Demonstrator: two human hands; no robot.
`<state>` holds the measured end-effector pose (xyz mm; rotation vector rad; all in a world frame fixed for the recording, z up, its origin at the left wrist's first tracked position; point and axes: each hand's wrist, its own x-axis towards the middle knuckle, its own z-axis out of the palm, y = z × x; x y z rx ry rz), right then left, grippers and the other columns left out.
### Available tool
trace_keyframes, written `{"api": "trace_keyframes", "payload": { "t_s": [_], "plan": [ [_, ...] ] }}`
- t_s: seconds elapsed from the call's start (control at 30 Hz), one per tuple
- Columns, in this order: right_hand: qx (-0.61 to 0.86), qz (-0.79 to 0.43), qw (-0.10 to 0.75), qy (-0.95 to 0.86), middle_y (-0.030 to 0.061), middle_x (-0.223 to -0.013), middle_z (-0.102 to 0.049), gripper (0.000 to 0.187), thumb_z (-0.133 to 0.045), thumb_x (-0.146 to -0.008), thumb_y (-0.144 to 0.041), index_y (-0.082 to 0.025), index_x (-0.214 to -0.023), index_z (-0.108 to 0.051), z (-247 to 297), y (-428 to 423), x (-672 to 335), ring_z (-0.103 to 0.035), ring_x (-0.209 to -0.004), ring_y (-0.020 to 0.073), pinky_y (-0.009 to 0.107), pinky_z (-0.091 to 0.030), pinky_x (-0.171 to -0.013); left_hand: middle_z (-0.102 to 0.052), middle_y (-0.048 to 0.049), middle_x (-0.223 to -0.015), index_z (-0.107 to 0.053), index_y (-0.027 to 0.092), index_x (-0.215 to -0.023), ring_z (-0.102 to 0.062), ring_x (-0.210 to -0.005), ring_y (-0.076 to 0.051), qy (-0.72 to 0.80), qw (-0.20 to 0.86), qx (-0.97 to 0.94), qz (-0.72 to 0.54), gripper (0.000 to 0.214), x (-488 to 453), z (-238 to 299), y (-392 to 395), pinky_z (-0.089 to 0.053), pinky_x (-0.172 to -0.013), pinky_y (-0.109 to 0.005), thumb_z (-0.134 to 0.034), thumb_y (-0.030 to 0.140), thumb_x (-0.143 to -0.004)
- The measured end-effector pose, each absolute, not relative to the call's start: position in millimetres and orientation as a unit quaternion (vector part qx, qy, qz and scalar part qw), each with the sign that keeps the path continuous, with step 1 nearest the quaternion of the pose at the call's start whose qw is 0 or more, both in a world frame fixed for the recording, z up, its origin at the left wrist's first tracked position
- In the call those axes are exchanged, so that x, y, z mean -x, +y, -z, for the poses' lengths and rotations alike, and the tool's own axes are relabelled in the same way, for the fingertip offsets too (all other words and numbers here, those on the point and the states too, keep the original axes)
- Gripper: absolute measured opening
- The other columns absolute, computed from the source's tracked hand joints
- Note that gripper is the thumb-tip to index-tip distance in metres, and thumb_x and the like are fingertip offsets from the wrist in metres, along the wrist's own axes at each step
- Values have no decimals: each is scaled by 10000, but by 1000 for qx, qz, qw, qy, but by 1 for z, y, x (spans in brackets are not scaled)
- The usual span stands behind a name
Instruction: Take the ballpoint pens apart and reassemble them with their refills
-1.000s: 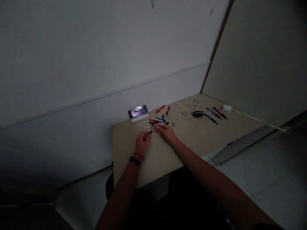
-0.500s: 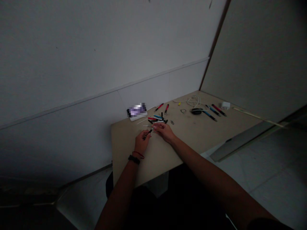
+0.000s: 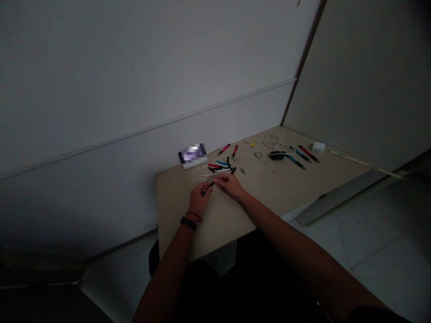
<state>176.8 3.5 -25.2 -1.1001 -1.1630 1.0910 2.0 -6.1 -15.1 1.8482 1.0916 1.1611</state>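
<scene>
Near the table's left side, my left hand [image 3: 199, 196] is closed around a black pen barrel [image 3: 211, 184] that slants up to the right. The fingertips of my right hand [image 3: 230, 185] pinch together at the barrel's upper end; whether a small part is between them is hidden. Just beyond my hands lies a pile of pen parts, with a red barrel [image 3: 213, 165], a white tube [image 3: 223, 170] and black pieces [image 3: 233, 170]. Thin white refills [image 3: 209, 175] lie left of the pile, and several small dark clips [image 3: 243, 171] to its right.
A phone [image 3: 192, 154] leans on a white block [image 3: 195, 163] by the wall. Two red pens [image 3: 224, 150] lie behind the pile. Farther right are a black mouse [image 3: 276, 155], a white cable [image 3: 278, 142], blue pens [image 3: 296, 162], a red pen [image 3: 309, 153] and a white charger [image 3: 318, 147].
The silvery bit that showed between the barrel and my right fingertips is no longer visible; the black barrel now reaches those fingers. My left hand has barely moved.
</scene>
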Motion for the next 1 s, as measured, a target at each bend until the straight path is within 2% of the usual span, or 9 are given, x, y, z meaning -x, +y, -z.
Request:
{"api": "trace_keyframes", "payload": {
  "t_s": [0.17,0.4,0.53,0.7,0.77,0.9,1.0],
  "plan": [
    [461,-440,564,-526,-36,-572,-556,458,-745,-705,-625,-181,-732,-636,26,3,-176,-449,-501,108,256,-336,-493,-747,-63,-942,-735,186,-1028,-684,-791,-168,424,341,-705,-454,215,-3,16,-6,-538,-729,-279,-712,297,-845],
    [467,-452,575,-497,-28,-543,-569,472,-757,-671,-661,-196,-692,-672,20,0,-175,-443,-469,112,260,-315,-461,-741,-54,-962,-731,192,-1049,-650,-708,-149,431,355,-693,-456,284,-4,16,-7,-517,-675,-266,-752,338,-806],
    [473,-462,619,-424,-5,-570,-609,490,-769,-646,-681,-207,-732,-679,20,0,-175,-495,-505,142,280,-379,-488,-728,-37,-830,-729,189,-1019,-656,-736,-166,427,366,-692,-452,245,-4,12,-8,-510,-699,-270,-632,384,-907],
    [450,-473,669,-354,2,-629,-625,501,-810,-608,-666,-205,-748,-670,21,2,-176,-558,-599,154,272,-443,-531,-651,-14,-651,-711,184,-803,-625,-688,-171,437,360,-697,-439,368,-3,7,-9,-488,-691,-270,-502,431,-978],
    [445,-475,680,-337,1,-639,-627,506,-830,-586,-654,-203,-747,-666,21,2,-176,-565,-612,153,264,-445,-524,-653,-14,-664,-707,183,-786,-625,-691,-172,437,363,-695,-441,351,-3,6,-9,-487,-693,-273,-522,420,-966],
    [451,-475,678,-333,3,-640,-628,527,-829,-575,-665,-201,-759,-661,21,2,-177,-578,-624,162,271,-456,-531,-713,-33,-807,-734,176,-923,-640,-757,-176,438,354,-689,-455,192,-2,6,-8,-491,-725,-280,-634,338,-896],
    [460,-469,672,-341,8,-637,-623,531,-816,-586,-675,-200,-759,-655,21,2,-177,-575,-624,168,281,-459,-539,-734,-55,-894,-744,173,-940,-646,-801,-182,442,339,-687,-466,171,-2,6,-8,-495,-740,-285,-684,308,-853]
  ]
}}
